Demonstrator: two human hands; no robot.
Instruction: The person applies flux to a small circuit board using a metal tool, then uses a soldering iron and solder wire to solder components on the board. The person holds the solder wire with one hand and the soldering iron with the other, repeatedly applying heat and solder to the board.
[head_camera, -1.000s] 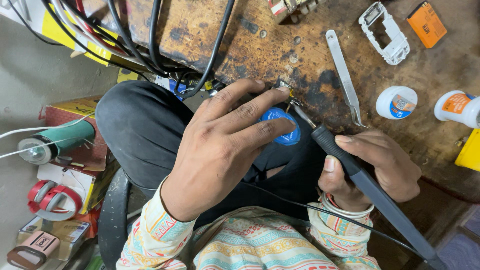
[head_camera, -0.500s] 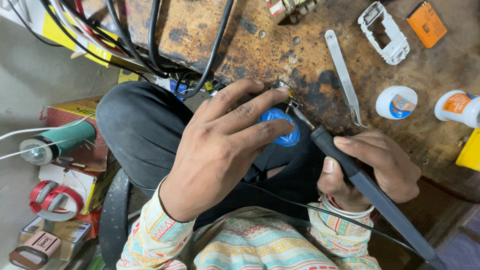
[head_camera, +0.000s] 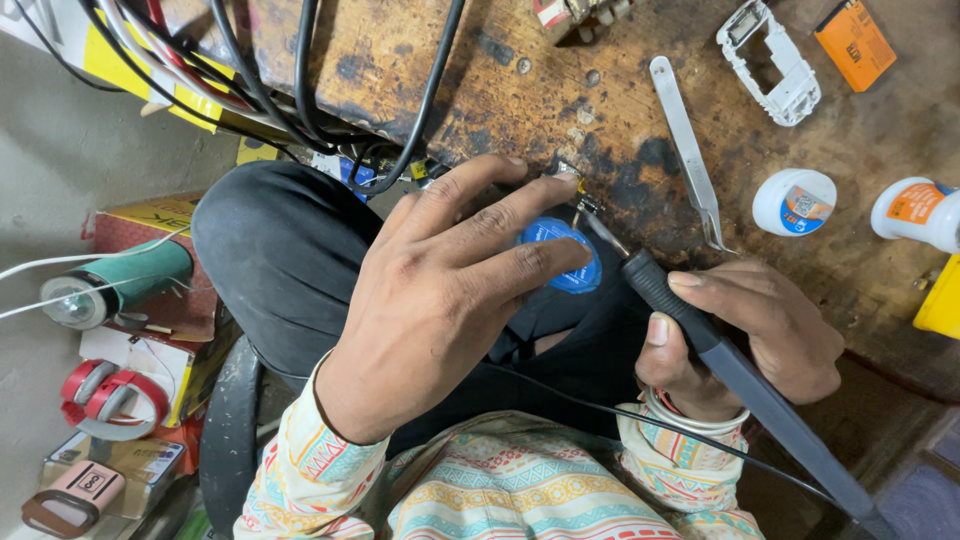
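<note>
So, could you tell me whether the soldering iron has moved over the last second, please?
No. The soldering iron in the right hand keeps its tip by the blue spool, equally far from the fixed tweezers.

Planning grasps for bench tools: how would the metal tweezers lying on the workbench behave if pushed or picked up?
The tweezers look like thin, flat bare metal, so probably light, stiff along their length, springy when squeezed. Lying flat on the rough, stained workbench, they would likely slide or pivot rather than roll. The smooth arms may be slippery, and the low profile could make getting a grip under them awkward.
</note>
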